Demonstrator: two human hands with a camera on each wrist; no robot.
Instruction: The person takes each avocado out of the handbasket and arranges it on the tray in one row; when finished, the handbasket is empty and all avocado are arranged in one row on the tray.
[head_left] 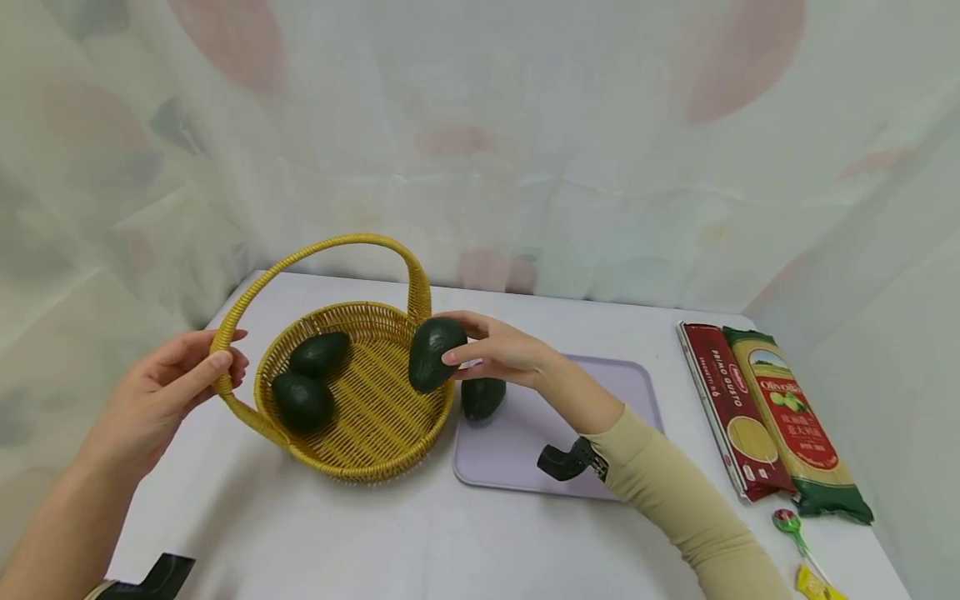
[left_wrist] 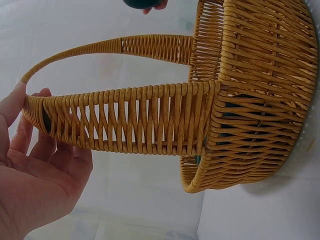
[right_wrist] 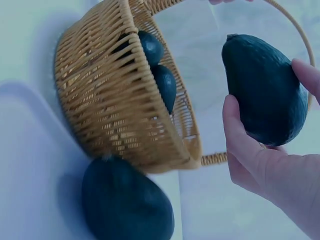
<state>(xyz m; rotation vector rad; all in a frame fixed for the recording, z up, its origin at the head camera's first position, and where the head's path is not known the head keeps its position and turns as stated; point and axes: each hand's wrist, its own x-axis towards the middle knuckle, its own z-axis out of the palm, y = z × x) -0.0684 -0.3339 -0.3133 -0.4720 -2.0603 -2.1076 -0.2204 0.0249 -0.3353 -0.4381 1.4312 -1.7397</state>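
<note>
A: R hand (head_left: 498,352)?
B: Holding an avocado (head_left: 435,357), up in the air nr the basket's (head_left: 352,472) tray-side edge.
A: L hand (head_left: 165,387)?
B: Fingers + thumb round the handle (head_left: 352,240).
A: Rest?
B: 2 avos (head_left: 302,404) in basket, L side; 4th avo (head_left: 482,400) on tray (head_left: 517,450), nr basket. Pasta pkts (head_left: 795,417) far R on worktop (head_left: 360,533).

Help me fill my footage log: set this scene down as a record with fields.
left hand: holds the arched yellow wicker handle of a round yellow wicker basket
right hand: grips an oval dark green avocado above the basket's right side
in basket: two dark green avocados, toward its left side
beside basket: flat rectangular lilac tray bearing another dark green avocado
white table, right end: flat red spaghetti pack, tan-and-green bag, small yellow packet
</note>
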